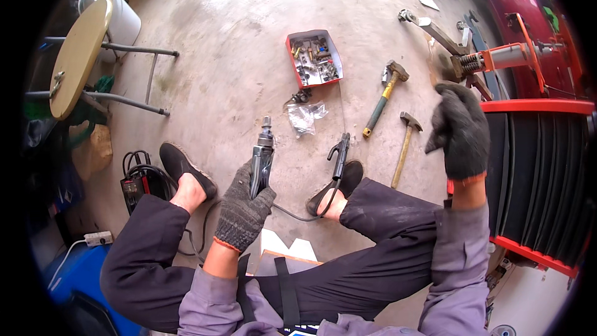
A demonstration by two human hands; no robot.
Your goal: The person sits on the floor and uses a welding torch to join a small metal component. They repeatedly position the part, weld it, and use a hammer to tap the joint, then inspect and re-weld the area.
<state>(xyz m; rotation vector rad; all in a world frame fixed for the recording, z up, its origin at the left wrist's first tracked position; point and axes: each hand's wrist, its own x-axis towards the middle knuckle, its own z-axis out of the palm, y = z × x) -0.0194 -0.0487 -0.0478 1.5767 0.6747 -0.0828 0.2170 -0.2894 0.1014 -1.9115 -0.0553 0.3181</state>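
Note:
My left hand [244, 211], in a dark grey knit glove with an orange cuff, is wrapped round a grey-and-black handheld tool [262, 162]. The tool stands tip up, with a stepped metal collar and a narrow metal end. On the right, my right hand [461, 130], in a darker glove, is raised beside a red-rimmed black cabinet [535, 168]. Its fingers are loosely bent, the thumb side apart, with nothing visible in it. Between my feet lies a black welding electrode holder [340, 155] on a cable, against my right shoe.
A red-and-white box [315, 59] of small metal parts sits ahead, with a plastic bag [305, 118] below it. Two hammers, one yellow-and-green handled [380, 102], one wooden-handled [404, 152], lie right. A round-topped stool [81, 59] lies left; an orange jack-like frame [510, 56] stands far right.

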